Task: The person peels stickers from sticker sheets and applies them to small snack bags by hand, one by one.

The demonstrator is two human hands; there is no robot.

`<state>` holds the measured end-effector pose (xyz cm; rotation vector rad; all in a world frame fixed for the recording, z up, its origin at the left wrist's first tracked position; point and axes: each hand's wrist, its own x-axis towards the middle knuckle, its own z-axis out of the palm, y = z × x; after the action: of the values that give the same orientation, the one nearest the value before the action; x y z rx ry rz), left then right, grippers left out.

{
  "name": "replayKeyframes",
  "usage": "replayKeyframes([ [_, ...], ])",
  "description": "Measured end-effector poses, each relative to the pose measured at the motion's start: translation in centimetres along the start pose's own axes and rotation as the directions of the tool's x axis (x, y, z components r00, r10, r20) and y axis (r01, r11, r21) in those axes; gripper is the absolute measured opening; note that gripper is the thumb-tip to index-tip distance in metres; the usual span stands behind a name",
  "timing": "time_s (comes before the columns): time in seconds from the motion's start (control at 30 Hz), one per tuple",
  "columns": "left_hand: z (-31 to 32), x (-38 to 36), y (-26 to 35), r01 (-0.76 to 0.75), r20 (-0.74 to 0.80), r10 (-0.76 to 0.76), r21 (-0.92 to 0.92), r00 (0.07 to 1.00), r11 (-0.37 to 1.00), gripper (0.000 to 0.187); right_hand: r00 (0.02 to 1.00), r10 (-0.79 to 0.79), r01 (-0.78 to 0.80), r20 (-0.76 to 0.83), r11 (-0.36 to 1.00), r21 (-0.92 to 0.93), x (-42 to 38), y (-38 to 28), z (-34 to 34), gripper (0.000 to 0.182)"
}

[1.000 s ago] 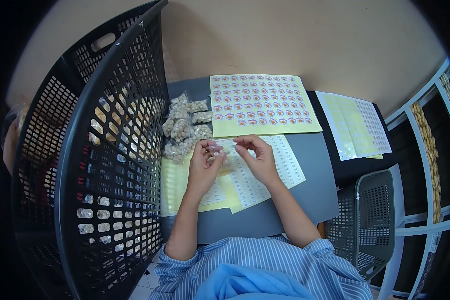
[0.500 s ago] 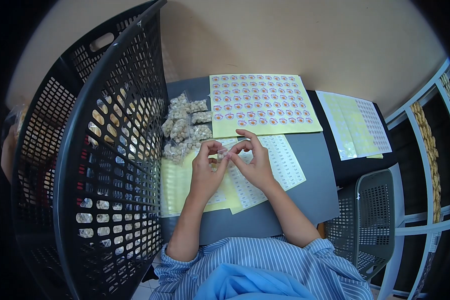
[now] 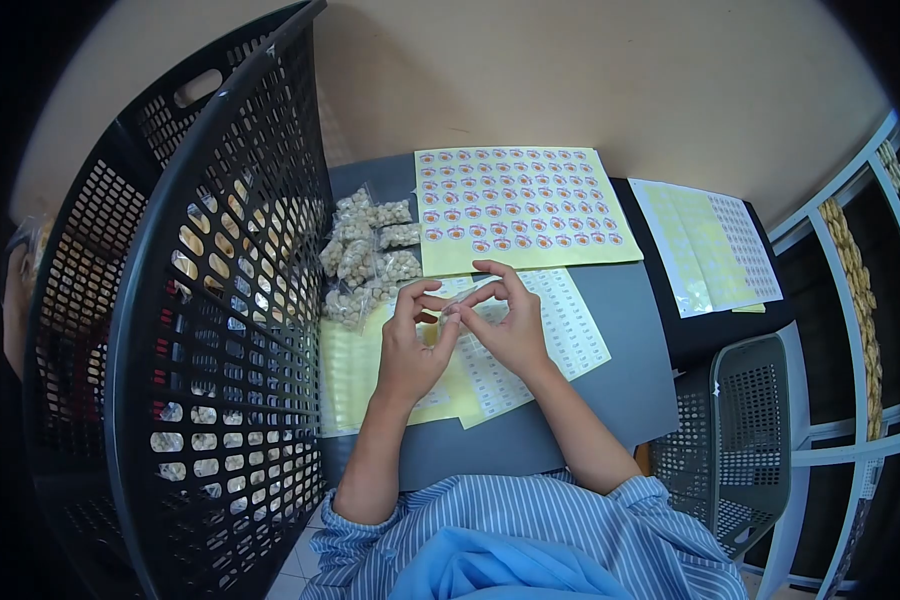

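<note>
Above the sticker sheets, the fingertips of my left hand (image 3: 415, 350) and my right hand (image 3: 513, 332) meet, pinching a small clear plastic bag (image 3: 449, 314). My fingers mostly cover the bag, so its contents are hard to make out. Below my hands lie a white sheet of small printed labels (image 3: 570, 315) and a pale yellow sheet (image 3: 355, 385). Just left of my left hand is a pile of clear bags of small pale round pieces (image 3: 355, 260). A yellow sheet of round orange-and-white stickers (image 3: 520, 200) lies beyond my fingers.
Large dark perforated baskets (image 3: 220, 300) stand at the left, with filled bags showing through the holes. Another person's hand (image 3: 15, 310) is at the far left edge. More label sheets (image 3: 715, 250) lie on a black surface at right, above a grey-green basket (image 3: 750, 430). A shelf rack (image 3: 840, 460) stands far right.
My fingertips have shifted slightly on the small bag, which is now more covered between them. Both arms stay nearly in place. The view has moved very slightly.
</note>
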<state>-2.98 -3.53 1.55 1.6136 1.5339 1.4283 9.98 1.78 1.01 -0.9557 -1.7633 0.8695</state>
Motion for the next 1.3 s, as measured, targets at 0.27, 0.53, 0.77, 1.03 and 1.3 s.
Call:
replayKeyframes([
  [0.27, -0.5, 0.2, -1.2, 0.095, -0.025, -0.112, -0.368, 0.993, 0.925, 0.033, 0.988, 0.155, -0.155, 0.012, 0.974, 0.165, 0.3, 0.7, -0.6, 0.055],
  [0.53, -0.6, 0.3, -1.2, 0.135, -0.048, -0.175, -0.449, 0.983, 0.883, 0.043, 0.996, 0.028, -0.058, 0.082, 0.914, 0.402, -0.1, 0.1, -0.1, 0.057],
  [0.77, -0.9, 0.2, 0.2, 0.122, 0.087, -0.109, -0.16, 0.99, 0.98, 0.057, 0.995, -0.091, 0.087, -0.05, 0.993, -0.077, -0.4, -2.6, -4.2, 0.04],
  [1.03, -4.6, 0.1, -2.1, 0.279, -0.221, -0.177, 0.625, 0.959, 0.73, 0.049, 0.511, -0.087, -0.358, -0.855, 0.883, -0.304, -11.3, 8.5, -29.7, 0.022],
  [1.3, -4.6, 0.2, -3.2, 0.255, -0.237, -0.134, 0.612, 0.962, 0.749, 0.039, 0.187, 0.111, -0.981, -0.976, 0.074, -0.18, -30.9, 19.0, -36.5, 0.02],
])
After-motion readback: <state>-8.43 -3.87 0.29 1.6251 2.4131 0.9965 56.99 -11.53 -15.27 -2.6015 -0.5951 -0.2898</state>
